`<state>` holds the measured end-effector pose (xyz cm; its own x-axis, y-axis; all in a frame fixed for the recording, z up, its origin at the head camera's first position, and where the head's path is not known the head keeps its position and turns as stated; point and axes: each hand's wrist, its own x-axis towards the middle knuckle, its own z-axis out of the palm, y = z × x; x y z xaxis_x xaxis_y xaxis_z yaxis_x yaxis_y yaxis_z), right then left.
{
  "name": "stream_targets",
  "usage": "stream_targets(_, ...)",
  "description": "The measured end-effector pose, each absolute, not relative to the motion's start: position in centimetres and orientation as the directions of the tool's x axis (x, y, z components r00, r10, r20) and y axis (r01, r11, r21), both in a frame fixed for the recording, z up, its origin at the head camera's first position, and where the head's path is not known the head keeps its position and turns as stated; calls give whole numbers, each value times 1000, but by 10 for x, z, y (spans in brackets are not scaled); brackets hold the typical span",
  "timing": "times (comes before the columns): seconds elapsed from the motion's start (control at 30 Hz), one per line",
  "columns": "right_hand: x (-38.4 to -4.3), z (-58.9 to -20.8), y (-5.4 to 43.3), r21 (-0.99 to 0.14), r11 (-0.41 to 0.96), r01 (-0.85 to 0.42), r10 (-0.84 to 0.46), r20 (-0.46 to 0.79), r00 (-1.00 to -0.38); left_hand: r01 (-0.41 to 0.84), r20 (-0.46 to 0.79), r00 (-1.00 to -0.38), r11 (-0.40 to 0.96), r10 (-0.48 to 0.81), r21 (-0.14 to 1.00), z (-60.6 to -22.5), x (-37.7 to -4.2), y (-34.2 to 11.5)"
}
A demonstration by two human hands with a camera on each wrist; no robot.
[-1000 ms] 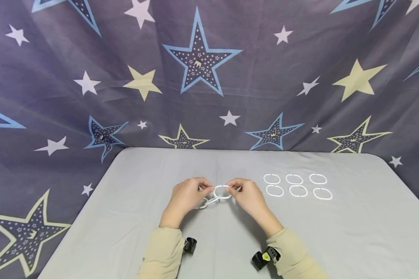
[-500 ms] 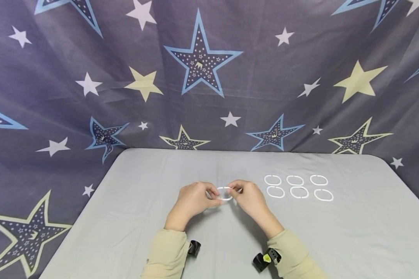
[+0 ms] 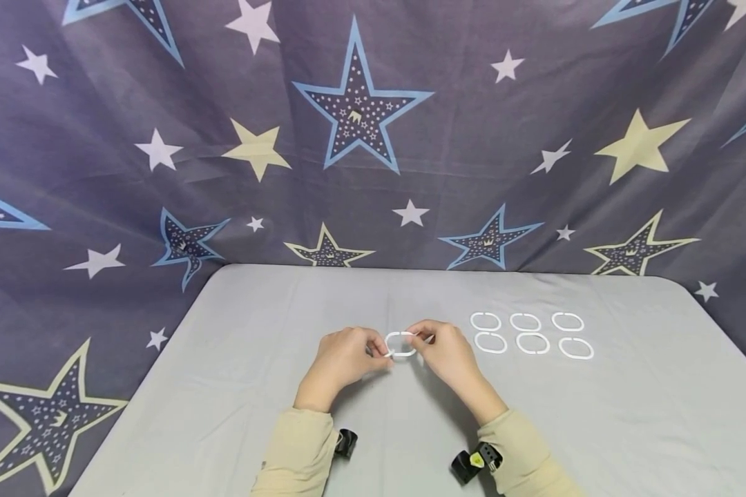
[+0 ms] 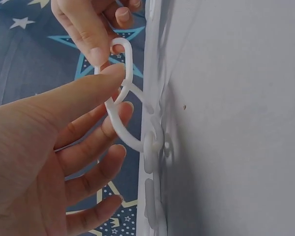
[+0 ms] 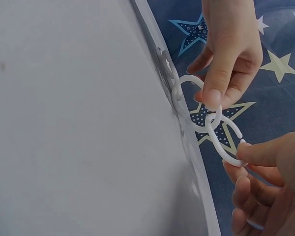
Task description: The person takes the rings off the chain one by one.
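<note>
Over the middle of the table, my left hand (image 3: 346, 353) and right hand (image 3: 445, 351) are close together. The thumb and fingers of my right hand pinch one end of a white oval link (image 3: 404, 355) with a gap in its side. My left hand pinches a second white link (image 4: 119, 129), the end of a short chain (image 4: 149, 157) hanging down to the tabletop. In the right wrist view the right-hand link (image 5: 218, 145) passes through the left-hand link (image 5: 190, 78). From the head, my left hand hides most of the chain.
Several loose white links (image 3: 532, 334) lie in two rows on the right of the grey-covered table (image 3: 286, 297). A dark curtain with stars (image 3: 373, 197) hangs behind the table's back edge. Black cameras (image 3: 346, 444) sit at both wrists.
My left hand has moved right, its fingertips now at the left end of the right-hand link. The chain, visible below it earlier, is hidden behind it in the head view. My right hand barely moved.
</note>
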<state>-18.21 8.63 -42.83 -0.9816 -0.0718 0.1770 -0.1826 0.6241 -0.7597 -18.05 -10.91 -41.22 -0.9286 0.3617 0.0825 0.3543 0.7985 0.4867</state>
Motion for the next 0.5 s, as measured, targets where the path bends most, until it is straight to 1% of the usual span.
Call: stream_targets(0.5,-181,-428,85,-748,638,-185,-75,179,-981,327,123,-944,804,308,497,-408,-181,-114)
